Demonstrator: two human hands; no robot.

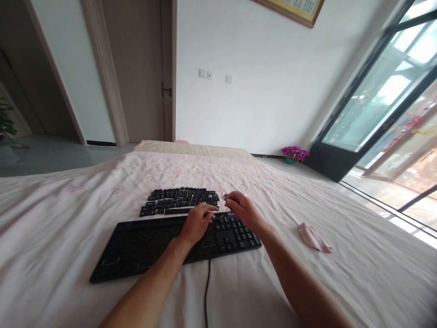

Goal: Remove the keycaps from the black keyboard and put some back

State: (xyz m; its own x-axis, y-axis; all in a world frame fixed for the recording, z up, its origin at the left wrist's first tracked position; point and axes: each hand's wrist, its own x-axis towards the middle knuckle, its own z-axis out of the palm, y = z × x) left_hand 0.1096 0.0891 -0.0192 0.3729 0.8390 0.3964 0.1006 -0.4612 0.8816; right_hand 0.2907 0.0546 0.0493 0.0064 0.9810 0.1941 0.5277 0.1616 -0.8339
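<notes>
Evidently, in the head view, a black keyboard [136,241] lay on a pale cloth [68,255], its left part bare of caps. Loose keycaps [180,198] sat in rows just beyond, probably to keep their order. The right hand [235,206] pinched a thin wire loop [243,188]; the left hand [198,223] was over the keyboard, fingers partly bent, its grip impossible to tell. No brand was legible; the framed panel's [300,13] writing was too small.

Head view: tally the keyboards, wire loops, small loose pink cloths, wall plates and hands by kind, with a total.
Keyboard: 1
Wire loop: 1
Small pink cloth: 1
Wall plates: 3
Hands: 2, left hand and right hand
Total: 8
</notes>
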